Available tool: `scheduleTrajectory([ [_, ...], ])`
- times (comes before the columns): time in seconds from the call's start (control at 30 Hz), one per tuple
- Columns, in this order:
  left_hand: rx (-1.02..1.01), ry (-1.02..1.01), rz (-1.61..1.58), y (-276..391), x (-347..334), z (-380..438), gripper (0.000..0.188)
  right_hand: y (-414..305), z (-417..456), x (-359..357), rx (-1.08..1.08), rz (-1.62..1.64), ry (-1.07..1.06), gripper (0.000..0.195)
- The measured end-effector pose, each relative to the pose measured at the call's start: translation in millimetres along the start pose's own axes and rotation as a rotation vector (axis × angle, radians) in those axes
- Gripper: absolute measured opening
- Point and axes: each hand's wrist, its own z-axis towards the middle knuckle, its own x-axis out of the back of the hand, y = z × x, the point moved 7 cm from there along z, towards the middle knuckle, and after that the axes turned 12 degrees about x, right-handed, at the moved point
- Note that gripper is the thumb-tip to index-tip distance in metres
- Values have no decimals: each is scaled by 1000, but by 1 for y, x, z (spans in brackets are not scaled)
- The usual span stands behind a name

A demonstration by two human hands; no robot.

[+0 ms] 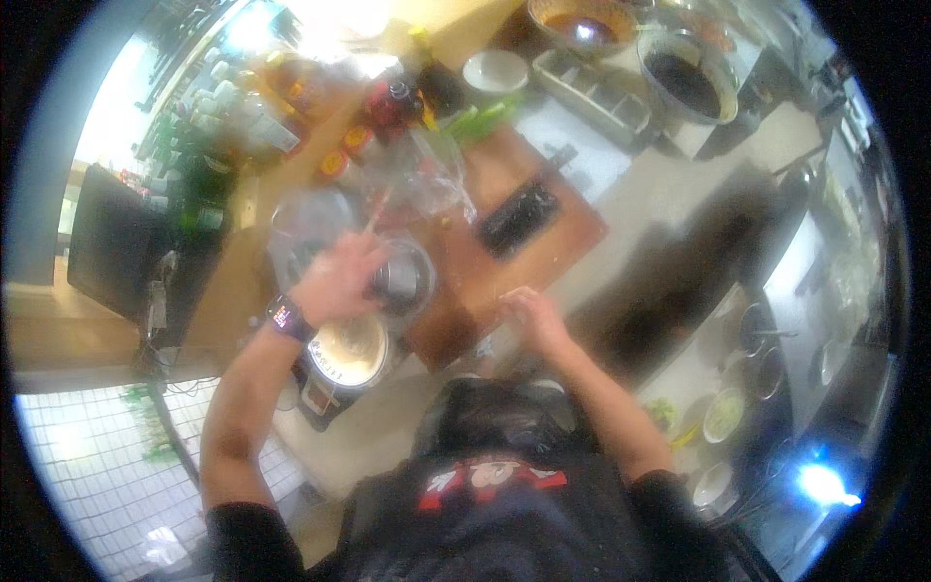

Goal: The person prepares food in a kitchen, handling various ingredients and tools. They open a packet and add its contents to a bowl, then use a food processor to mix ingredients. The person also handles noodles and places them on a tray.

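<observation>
My left hand [342, 280], with a smartwatch [286, 318] at the wrist, reaches over a round container with dark contents [400, 278]; blur hides whether its fingers hold anything. Just below it, a bowl with a pale yellowish inside [350, 351] sits on what looks like a kitchen scale [320, 399]. My right hand [534, 318] hovers at the near edge of a wooden cutting board [574, 236], fingers curled and partly hidden. A cleaver with a wide dark blade [518, 220] lies on the board. Clear plastic bags [429, 174] lie beyond the round container.
Green vegetables [484, 122] lie at the board's far end, near a white bowl [496, 71]. A divided tray [593, 94] and a large bowl of dark liquid [687, 84] stand farther right. Several bottles [211, 116] crowd the back left, behind a dark screen-like panel [109, 244].
</observation>
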Motion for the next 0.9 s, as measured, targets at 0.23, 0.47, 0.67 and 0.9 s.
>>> scheduleTrajectory([
  [0.23,-77,-64,-542,-94,35,22,70,-12,14,-38,-227,153,-172,22],
  [0.47,280,18,-306,-180,32,62,79,-21,15,-49,-220,105,-139,21],
  [0.67,314,14,-195,-181,-80,93,58,-53,50,-63,13,-50,-162,37],
  [0.9,136,372,-379,-162,-80,73,83,-58,162,-91,33,-148,-111,59],
])
